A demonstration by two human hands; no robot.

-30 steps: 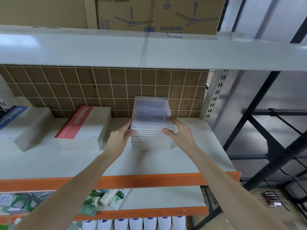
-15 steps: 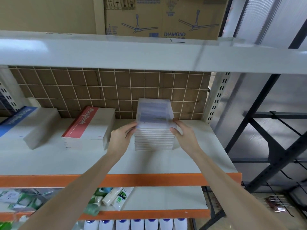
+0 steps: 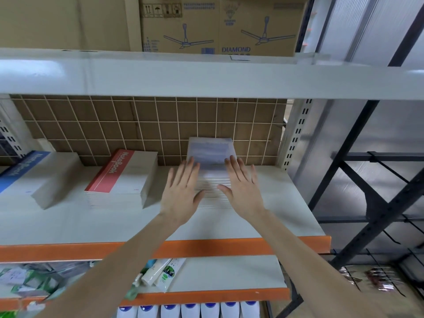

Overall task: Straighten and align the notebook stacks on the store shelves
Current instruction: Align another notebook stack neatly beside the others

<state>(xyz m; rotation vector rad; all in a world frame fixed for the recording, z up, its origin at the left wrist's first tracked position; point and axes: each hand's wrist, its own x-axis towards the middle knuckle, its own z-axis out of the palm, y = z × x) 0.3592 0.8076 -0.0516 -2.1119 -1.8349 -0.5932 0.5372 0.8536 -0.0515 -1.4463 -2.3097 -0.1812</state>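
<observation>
At the back right of the white shelf (image 3: 263,216), against the wire grid (image 3: 137,127), stands the plastic-wrapped notebook stack (image 3: 210,154). The left hand (image 3: 182,191) and right hand (image 3: 243,187) no longer clasp its sides; both now lie flat-fingered against its front, gripping nothing. A red notebook stack (image 3: 121,175) sits nearby on the left.

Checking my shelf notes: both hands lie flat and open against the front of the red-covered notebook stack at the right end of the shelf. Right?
Not quite. The head view shows both hands, left hand and right hand, against the pale purple-covered stack; the red-covered stack sits untouched left of it.
</observation>
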